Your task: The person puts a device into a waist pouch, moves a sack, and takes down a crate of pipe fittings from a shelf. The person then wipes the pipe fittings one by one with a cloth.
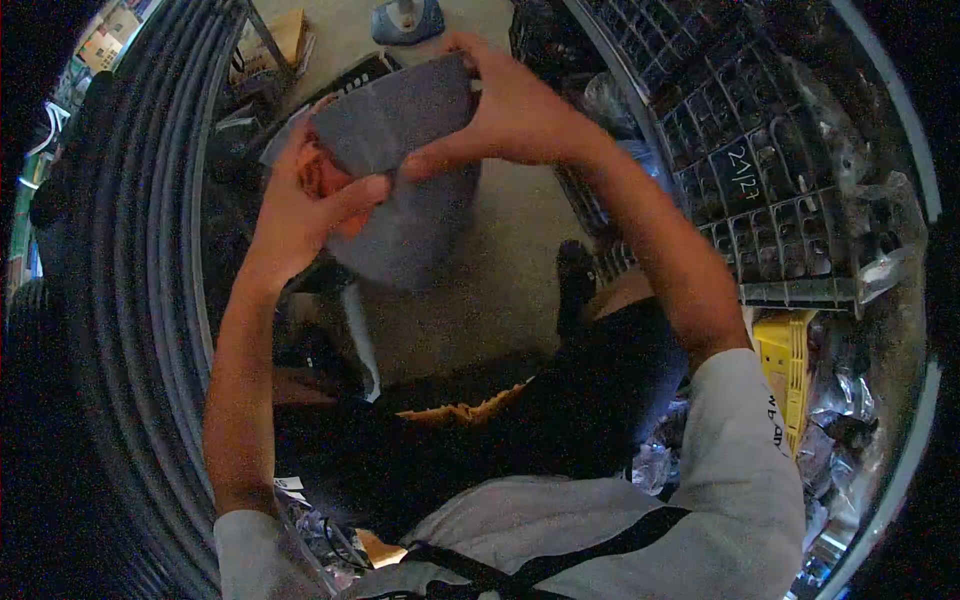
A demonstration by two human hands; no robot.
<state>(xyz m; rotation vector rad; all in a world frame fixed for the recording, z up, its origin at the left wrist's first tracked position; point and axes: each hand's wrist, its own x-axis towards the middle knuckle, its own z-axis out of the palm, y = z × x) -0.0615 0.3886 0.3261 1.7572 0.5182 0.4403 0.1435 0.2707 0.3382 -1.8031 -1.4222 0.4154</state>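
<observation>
A gray thing [400, 115] is held up in front of the body, above the floor [510, 260], by both hands. It is shaped a bit like a cap, but it is blurred, so what it is cannot be told for sure. Its near side is gripped by the left hand [285, 235], with the thumb laid across the front. The other side is gripped by the right hand [515, 115], with the fingers at the top edge and the thumb pressed lower down. The two thumbs are held near each other, with a small gap left between the tips. An orange patch [325, 185] is seen beside the left hand, and it is partly covered by the fingers.

On the left, long gray bars [130, 250] are seen. On the right, black crates [720, 140] are seen, and white writing [741, 172] is shown on one. A yellow basket [785, 370] is seen below them, with shiny bags [845, 395] beside it. A gray shirt [590, 500] and black straps [600, 545] are worn.
</observation>
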